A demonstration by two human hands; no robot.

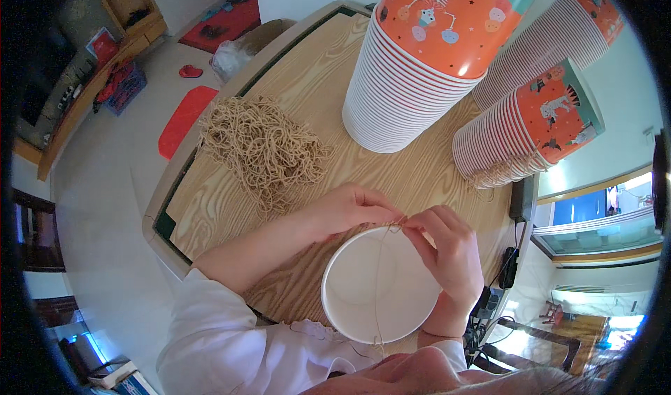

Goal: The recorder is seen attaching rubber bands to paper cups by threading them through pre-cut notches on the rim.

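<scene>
A white paper bucket (347, 273) stands close in front of me with its mouth facing up. One thin tan string (379, 283) runs across that opening from the far rim to the near rim. At the far rim, my left hand (356, 208) pinches the string between thumb and finger. My right hand (446, 245) meets it there, its fingertips closed on the same string. A small loop shows at the rim just under the fingers. The exact form of the string between the fingertips is too small to make out.
A tangled heap of tan string (262, 147) lies at the left of the wooden table (321, 60). A tall stack of orange-printed paper buckets (412, 67) rises at the back. A shorter stack (521, 126) with strings hanging on it stands right. Black cables (482, 325) hang beyond the right edge.
</scene>
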